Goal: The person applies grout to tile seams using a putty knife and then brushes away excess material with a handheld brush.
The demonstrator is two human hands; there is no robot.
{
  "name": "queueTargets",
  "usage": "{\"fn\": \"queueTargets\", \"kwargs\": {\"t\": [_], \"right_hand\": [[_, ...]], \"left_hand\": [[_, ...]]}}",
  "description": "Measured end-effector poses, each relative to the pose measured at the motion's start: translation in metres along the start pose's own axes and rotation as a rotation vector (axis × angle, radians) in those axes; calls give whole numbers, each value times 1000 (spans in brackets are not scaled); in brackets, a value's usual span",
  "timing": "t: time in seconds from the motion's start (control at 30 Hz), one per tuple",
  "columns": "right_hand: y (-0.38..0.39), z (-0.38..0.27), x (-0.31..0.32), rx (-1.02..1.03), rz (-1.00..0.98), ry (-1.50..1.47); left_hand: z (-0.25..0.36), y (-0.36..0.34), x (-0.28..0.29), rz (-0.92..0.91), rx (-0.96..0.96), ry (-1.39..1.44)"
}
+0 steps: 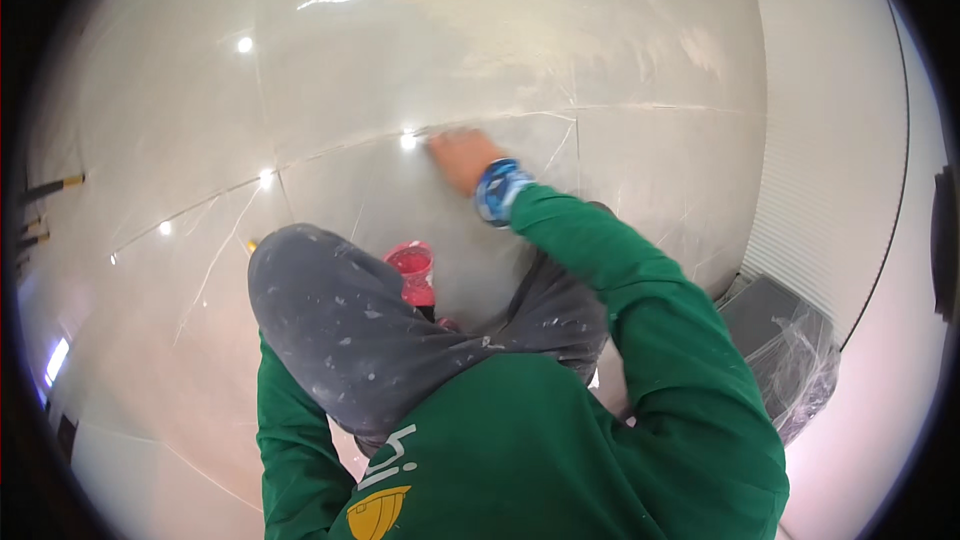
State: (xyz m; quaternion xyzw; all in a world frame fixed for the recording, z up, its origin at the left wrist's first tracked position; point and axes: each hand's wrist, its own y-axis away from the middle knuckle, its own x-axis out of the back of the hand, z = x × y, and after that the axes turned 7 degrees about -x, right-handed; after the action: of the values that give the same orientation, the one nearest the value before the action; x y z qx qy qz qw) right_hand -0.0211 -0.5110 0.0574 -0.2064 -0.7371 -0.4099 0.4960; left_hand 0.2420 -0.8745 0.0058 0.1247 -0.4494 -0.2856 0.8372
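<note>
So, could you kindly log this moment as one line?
right hand: blurred, at tile seam, grip unclear | left hand: out of view | worn: blue wristband, green sleeve | right side: clear plastic

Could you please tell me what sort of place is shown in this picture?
Probably an indoor room being finished or renovated: large grey tiles with whitish marks along some joints, trousers spotted with pale splashes, and a dark object partly covered with clear plastic.

The tiles (340, 80) are grey, cup (421, 290) pink, wristband (500, 192) perhaps blue camouflage.
</note>
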Motion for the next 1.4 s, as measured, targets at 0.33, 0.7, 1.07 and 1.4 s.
{"fn": "queueTargets", "kwargs": {"t": [0.33,0.7,1.07,1.4], "right_hand": [[36,147,11,29,-100,30],[44,125,23,49,-19,114],[93,263,9,-61,-48,128],[215,284,-58,-868,186,-163]], "left_hand": [[-7,0,7,-43,61,22],[-7,-3,19,-82,95,42],[-11,-5,11,-130,142,85],[-7,1,12,-169,182,92]]}}
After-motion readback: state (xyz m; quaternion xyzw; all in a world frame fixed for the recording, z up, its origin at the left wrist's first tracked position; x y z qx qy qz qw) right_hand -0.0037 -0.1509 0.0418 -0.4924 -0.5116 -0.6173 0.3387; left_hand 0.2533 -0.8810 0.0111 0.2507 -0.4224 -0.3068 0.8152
